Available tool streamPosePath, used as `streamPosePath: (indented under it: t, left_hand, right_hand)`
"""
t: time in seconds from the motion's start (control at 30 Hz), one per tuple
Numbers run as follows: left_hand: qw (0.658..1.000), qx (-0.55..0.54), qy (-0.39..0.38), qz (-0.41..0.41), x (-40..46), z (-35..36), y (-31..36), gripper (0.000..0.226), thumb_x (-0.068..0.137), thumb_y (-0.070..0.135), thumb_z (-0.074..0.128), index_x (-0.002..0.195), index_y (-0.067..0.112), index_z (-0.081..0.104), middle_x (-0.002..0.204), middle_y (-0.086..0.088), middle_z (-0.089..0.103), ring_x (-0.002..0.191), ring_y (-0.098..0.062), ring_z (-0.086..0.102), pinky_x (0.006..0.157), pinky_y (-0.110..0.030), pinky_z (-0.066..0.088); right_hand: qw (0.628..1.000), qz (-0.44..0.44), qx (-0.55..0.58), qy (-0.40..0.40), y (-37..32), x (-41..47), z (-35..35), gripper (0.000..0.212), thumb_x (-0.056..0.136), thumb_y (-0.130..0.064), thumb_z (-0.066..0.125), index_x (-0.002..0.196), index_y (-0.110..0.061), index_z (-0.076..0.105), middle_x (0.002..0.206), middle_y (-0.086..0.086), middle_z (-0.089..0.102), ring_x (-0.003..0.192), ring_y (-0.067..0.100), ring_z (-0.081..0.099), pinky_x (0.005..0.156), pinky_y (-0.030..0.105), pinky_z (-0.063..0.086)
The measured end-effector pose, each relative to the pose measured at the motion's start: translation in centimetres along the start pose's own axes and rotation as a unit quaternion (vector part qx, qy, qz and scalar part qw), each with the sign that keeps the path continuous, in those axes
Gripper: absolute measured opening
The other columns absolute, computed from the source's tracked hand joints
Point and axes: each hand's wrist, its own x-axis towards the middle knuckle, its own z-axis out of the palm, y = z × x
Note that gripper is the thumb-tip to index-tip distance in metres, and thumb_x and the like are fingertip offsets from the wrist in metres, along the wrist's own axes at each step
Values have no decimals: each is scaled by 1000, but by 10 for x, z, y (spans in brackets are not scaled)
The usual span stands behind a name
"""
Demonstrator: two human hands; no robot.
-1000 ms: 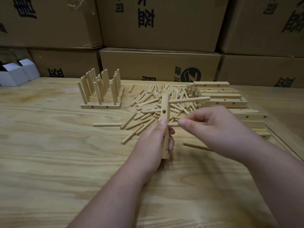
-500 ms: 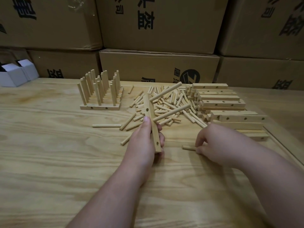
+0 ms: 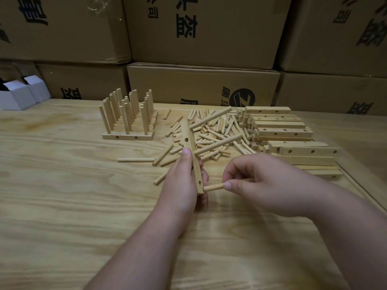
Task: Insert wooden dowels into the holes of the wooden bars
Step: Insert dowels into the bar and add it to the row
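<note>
We have a single view, from a wide-angle camera worn on the person's head. It looks forward and down over the plywood table (image 3: 62,206), so we see both forearms entering from the bottom edge and reaching away from us. The left hand (image 3: 181,185) and right hand (image 3: 266,185) sit near the middle of the picture, close below the lens. Beyond them, farther off, we take in the heap of loose dowels (image 3: 213,132), and at the back the wall of cardboard boxes (image 3: 201,86) fills the upper part. Straight lines bow slightly toward the edges. We have no second view to compare.
</note>
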Motion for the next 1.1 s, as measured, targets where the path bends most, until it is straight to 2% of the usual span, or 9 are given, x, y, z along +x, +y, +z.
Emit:
streamPosePath:
  t: [0.13, 0.23, 0.37, 0.57, 0.67, 0.77, 0.87, 0.93, 1.1]
  left_hand:
    - [1000, 2, 6, -3, 0, 0, -1, 54, 90, 68, 34, 82, 23, 63, 62, -1, 58, 41, -17, 49, 41, -28, 41]
    - [1000, 21, 20, -4, -1, 2, -1, 55, 88, 70, 34, 73, 27, 66, 62, 0, 60, 45, -13, 52, 42, -27, 42]
    - [999, 22, 34, -13, -3, 3, -1, 61, 99, 66, 30, 70, 25, 66, 63, -3, 62, 46, -16, 53, 44, -29, 44]
    - [998, -60, 3, 6, -5, 6, 3, 57, 108, 51, 29, 101, 3, 59, 76, -13, 68, 61, -25, 66, 55, -34, 55]
    - [997, -71, 4, 5, -6, 7, 4, 56, 108, 49, 30, 103, 3, 62, 83, -13, 72, 75, -26, 74, 63, -35, 59]
    - [995, -95, 13, -3, -8, 8, 7, 53, 109, 46, 34, 103, 3, 64, 82, -9, 75, 75, -24, 76, 60, -30, 59]
    - [990, -141, 16, -10, -10, 12, 11, 50, 108, 46, 35, 108, 5, 63, 86, -11, 75, 83, -30, 76, 69, -37, 60]
    - [983, -179, 18, -28, -12, 16, 14, 51, 107, 47, 35, 112, 3, 61, 88, -12, 75, 87, -33, 76, 73, -41, 61]
    - [976, -208, 26, -64, -13, 17, 16, 52, 106, 47, 38, 117, 1, 60, 90, -12, 75, 79, -27, 76, 56, -31, 58]
  right_hand:
    - [999, -19, 15, 40, 3, 1, 3, 6, 91, -43, 66, 87, -38, 67, 77, -10, 66, 59, 4, 55, 56, 27, 50]
    - [997, -40, 29, 62, 4, 2, 4, 3, 89, -43, 67, 90, -41, 67, 77, -14, 65, 58, 0, 53, 52, 21, 46]
    - [997, -35, 37, 66, 4, 3, 6, 3, 88, -45, 69, 90, -44, 69, 68, -18, 62, 55, -1, 51, 49, 16, 43]
    - [996, -10, 21, 85, 5, 5, 8, 7, 89, -46, 69, 86, -43, 74, 67, -17, 65, 56, -1, 52, 51, 21, 42]
    - [996, -7, 24, 86, 4, 4, 11, 6, 88, -44, 70, 86, -40, 74, 67, -23, 66, 57, -4, 54, 51, 17, 39]
    - [996, -11, 47, 76, 1, 4, 12, 3, 88, -37, 73, 88, -35, 75, 72, -23, 70, 62, -7, 61, 56, 14, 43]
    - [995, -14, 90, 50, -3, 4, 10, 4, 92, -29, 71, 92, -30, 75, 81, -22, 74, 85, -8, 68, 81, 26, 56]
    - [993, -15, 113, 39, -5, 3, 8, 7, 93, -24, 69, 93, -28, 76, 86, -21, 76, 98, -10, 66, 94, 29, 53]
    - [997, -21, 52, 60, -5, 3, 7, 8, 90, -33, 72, 89, -38, 79, 84, -22, 74, 83, -1, 68, 78, 35, 59]
